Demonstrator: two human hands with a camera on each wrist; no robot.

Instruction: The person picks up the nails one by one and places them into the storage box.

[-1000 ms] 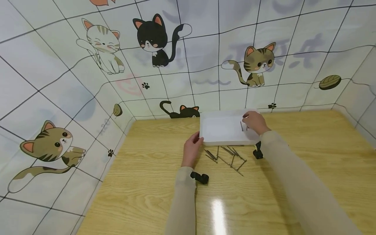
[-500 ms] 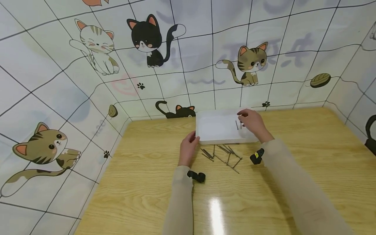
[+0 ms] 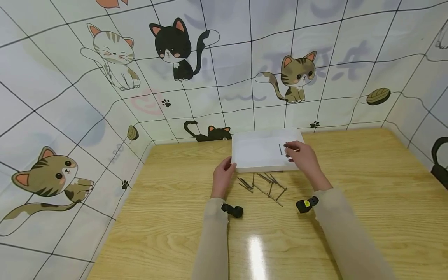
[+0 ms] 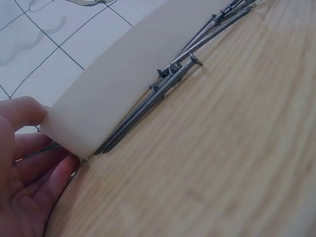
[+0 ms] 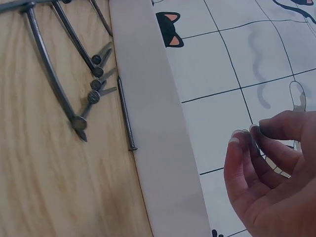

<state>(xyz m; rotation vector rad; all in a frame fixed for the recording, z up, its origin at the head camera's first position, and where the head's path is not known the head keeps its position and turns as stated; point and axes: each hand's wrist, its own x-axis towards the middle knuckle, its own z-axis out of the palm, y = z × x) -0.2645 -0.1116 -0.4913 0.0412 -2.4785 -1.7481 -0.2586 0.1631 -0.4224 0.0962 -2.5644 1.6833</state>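
Note:
My left hand [image 3: 223, 177] grips the near left corner of a shallow white box [image 3: 255, 168]. In the left wrist view its thumb lies at the top of the box wall [image 4: 106, 84] and the fingers bend low around the corner. My right hand [image 3: 303, 158] hovers over the right part of the box, fingers loosely bent and thumb near the index fingertip. In the right wrist view nothing shows between those fingertips. One nail [image 3: 280, 149] lies inside the box; another beside it is mostly hidden by the right hand. Several long nails [image 3: 271, 188] lie on the table before the box.
The wooden table [image 3: 168, 233] runs back to a wall covering [image 3: 238, 70] printed with cats and grid lines. One nail [image 5: 126, 113] lies right along the box's front wall. Small black cameras sit on both wrists.
My right hand has drawn slightly toward me and lower over the box, covering most of one nail inside it. The left hand stays at the corner. The view has shifted a little.

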